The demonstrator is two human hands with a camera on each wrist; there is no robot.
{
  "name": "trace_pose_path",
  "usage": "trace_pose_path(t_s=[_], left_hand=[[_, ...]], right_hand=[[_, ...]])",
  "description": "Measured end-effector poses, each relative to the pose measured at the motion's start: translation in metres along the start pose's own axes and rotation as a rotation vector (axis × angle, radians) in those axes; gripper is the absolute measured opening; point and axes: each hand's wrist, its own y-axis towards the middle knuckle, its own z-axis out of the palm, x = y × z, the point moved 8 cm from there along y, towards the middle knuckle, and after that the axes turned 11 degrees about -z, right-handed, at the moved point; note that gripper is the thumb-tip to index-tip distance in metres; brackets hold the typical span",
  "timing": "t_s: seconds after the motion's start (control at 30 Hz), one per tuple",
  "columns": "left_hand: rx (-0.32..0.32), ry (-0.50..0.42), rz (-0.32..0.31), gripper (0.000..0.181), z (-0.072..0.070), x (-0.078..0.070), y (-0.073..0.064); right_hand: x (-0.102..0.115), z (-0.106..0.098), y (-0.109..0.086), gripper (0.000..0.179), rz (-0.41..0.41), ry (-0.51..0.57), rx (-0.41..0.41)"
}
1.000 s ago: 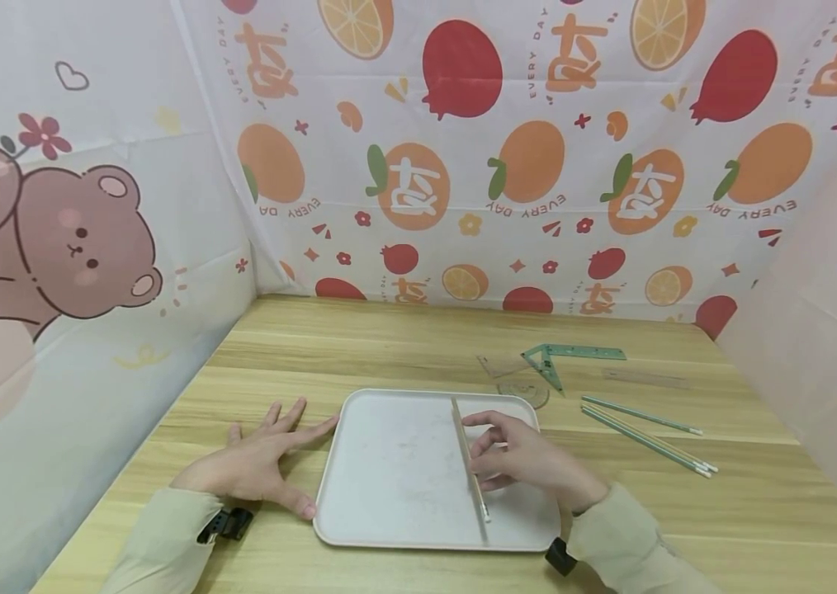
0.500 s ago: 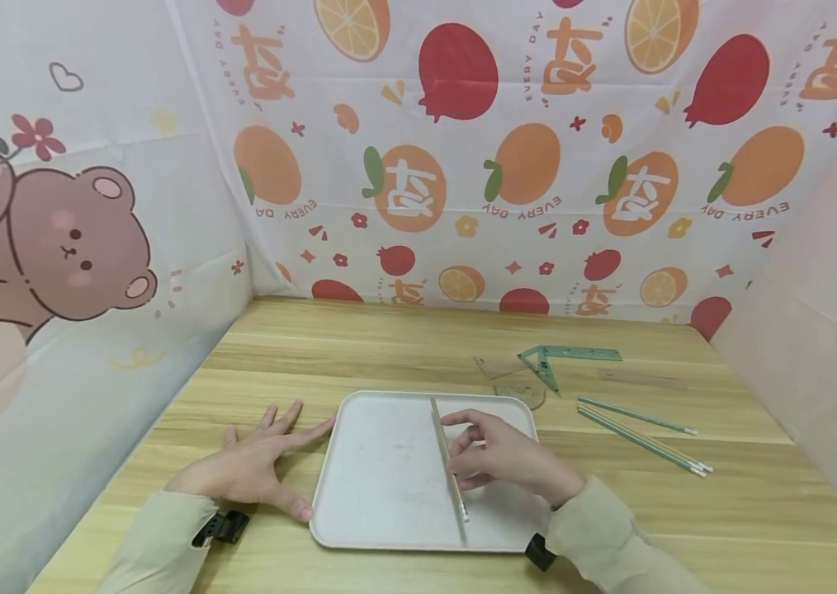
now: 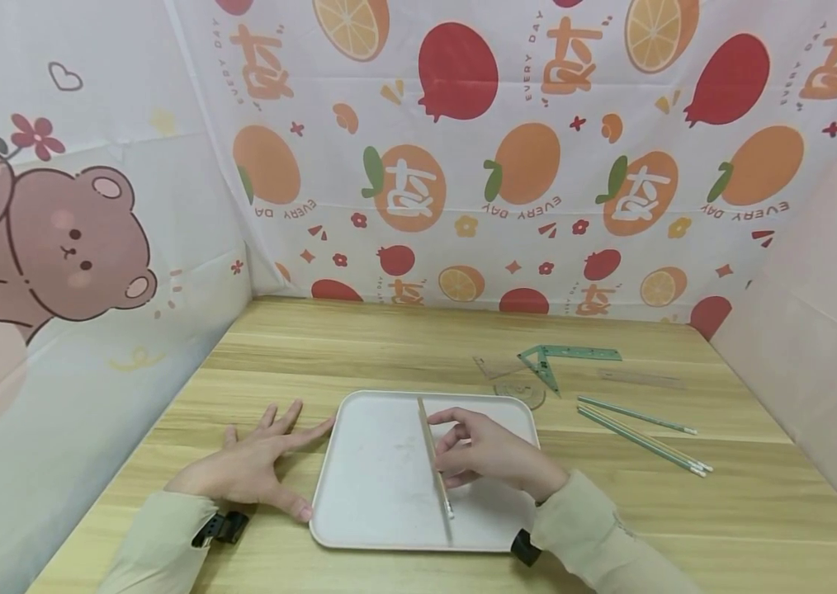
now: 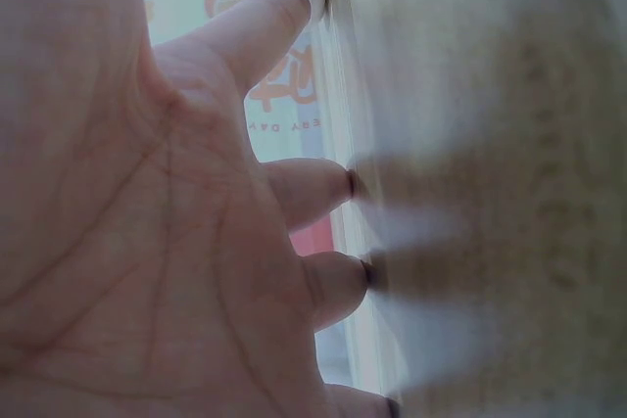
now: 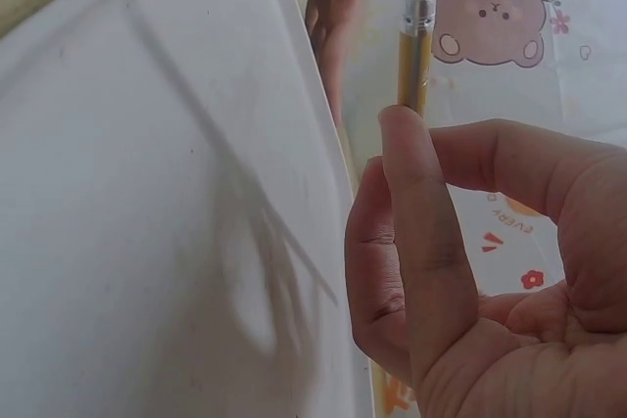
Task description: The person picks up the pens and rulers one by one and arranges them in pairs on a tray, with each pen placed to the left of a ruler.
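Note:
My right hand (image 3: 485,450) pinches a yellow pencil (image 3: 439,474) above the white tray (image 3: 366,495). The pencil's white eraser end points toward me, and its shadow falls on the tray. In the right wrist view the eraser end of the pencil (image 5: 414,66) sticks out past the fingertips of the right hand (image 5: 490,252). With fingers spread, my left hand (image 3: 251,466) rests on the table, its thumb and index finger touching the tray's left edge. The left wrist view shows the palm of the left hand (image 4: 176,242), fingertips on the wood.
Right of the tray lie several green and yellow pencils (image 3: 641,437). Behind it are a clear protractor (image 3: 521,393), a green set square (image 3: 541,368), a green ruler (image 3: 585,353) and a clear ruler (image 3: 641,379). Printed cloth (image 3: 463,190) closes off the back of the table (image 3: 300,338).
My right hand has carried the pencil to the left across the tray, from its right part toward the middle. The left hand stays in place at the tray's edge.

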Motion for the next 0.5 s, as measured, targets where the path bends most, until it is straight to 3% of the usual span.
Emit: trace_pose_path(t_s=[0.5], left_hand=[[-0.007, 0.011, 0.001, 0.123, 0.0, 0.001, 0.0]], right_hand=[[0.0, 0.014, 0.014, 0.063, 0.003, 0.015, 0.018]])
